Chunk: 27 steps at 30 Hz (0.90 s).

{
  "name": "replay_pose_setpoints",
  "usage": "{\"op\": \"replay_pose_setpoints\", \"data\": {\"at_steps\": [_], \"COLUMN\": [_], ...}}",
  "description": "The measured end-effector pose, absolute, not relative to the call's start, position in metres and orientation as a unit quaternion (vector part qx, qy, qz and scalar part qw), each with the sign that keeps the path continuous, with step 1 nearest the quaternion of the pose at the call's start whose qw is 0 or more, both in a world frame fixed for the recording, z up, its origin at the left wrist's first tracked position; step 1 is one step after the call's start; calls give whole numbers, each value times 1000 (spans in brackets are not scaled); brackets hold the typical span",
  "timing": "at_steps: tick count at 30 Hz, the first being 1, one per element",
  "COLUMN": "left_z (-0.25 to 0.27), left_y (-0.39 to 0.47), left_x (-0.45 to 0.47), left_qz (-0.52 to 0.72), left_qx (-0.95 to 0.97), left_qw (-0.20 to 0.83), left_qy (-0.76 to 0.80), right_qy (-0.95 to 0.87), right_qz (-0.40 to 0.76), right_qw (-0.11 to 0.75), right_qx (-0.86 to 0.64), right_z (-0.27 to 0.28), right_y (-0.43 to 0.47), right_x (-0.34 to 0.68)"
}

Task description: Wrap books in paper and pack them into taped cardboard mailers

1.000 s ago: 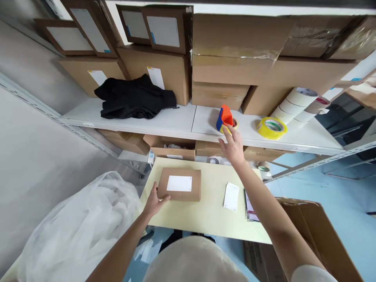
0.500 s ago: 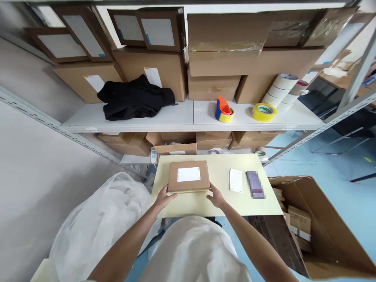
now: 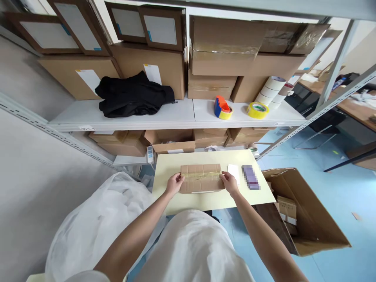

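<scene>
A small cardboard box (image 3: 201, 183) lies over the pale yellow tabletop (image 3: 190, 203), with a strip of clear tape along the side that faces up. My left hand (image 3: 174, 184) pinches its left end, thumb and fingers at the tape's end. At the opposite end my right hand (image 3: 230, 183) grips the box in the same way. Just beyond my right fingers rest white paper slips (image 3: 234, 172), partly covered by that hand. A purple stack (image 3: 250, 177), blurred out by pixels, lies further right.
Behind the table, a shelf bears a black garment (image 3: 135, 96), a tape dispenser (image 3: 222, 107), a yellow tape roll (image 3: 257, 110) and large cartons (image 3: 223, 58). An open carton (image 3: 317, 219) with parcels stands on the floor at right. A white plastic bag (image 3: 100, 223) bulges at left.
The box has been turned over: its white label faced up before, now a taped side does. Both hands have closed on its ends and shifted right and up. The view has swung slightly.
</scene>
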<state>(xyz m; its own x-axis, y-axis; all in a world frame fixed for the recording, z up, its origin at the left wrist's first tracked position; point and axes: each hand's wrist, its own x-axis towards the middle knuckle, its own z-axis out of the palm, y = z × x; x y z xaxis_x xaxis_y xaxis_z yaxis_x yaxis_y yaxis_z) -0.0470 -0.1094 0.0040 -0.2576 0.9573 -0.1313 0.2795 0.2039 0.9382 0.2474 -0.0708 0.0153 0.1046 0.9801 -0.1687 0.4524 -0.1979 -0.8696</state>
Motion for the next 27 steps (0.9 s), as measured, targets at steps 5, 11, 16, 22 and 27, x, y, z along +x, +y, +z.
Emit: {"op": "replay_pose_setpoints", "data": {"at_steps": [5,11,16,22,27], "left_z": [-9,-12,-14,-18,0], "left_y": [-105,-98,-99,-105,-108], "left_x": [-46,-46,-42,-38,-32], "left_qz": [420,419,429,416,398], "left_qx": [465,457,458,492,572], "left_qw": [406,399,387,331,204], "left_qy": [665,676,675,689,688], "right_qy": [-539,-552,-570,-592,-598], "right_qz": [371,346,324,328,384], "right_qw": [317,299,290,287,301], "right_qx": [-686,-697,-697,-678,-636], "right_z": [5,7,13,10,0], "right_y": [-72,-62,-55,-55,-53], "right_x": [246,242,239,245,254]}}
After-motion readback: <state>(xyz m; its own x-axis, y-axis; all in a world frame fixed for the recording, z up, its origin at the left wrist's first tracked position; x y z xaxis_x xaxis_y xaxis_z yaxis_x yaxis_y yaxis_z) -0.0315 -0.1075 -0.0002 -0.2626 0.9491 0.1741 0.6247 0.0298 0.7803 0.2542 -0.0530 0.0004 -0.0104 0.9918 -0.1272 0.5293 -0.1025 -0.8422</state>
